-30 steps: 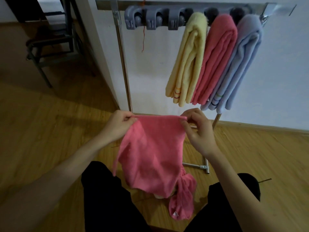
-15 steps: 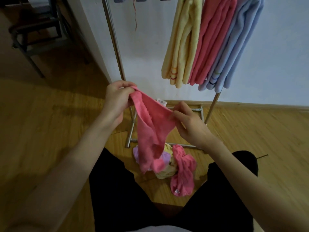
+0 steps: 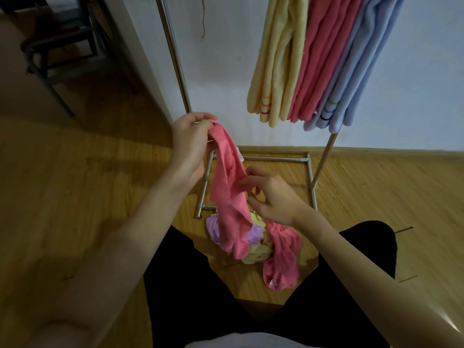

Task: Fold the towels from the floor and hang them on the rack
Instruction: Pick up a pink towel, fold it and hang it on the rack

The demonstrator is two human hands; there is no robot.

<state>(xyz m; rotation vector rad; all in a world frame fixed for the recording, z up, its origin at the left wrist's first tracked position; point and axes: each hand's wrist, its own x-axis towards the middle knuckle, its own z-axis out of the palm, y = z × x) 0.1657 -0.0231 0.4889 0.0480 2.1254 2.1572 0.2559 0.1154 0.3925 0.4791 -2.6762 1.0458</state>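
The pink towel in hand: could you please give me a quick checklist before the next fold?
1. Left hand grips the pink towel top: ok.
2. Right hand has a firm hold of it: cannot tell.
3. Towel spread flat: not ok, bunched.
4. Lower end clear of the floor pile: cannot tell.
5. Free rack space left of the yellow towel: ok.

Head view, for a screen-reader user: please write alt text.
A left hand grips the top of a pink towel while the right hand pinches it lower down. More towels lie on the wooden floor; three folded ones hang on the rack.
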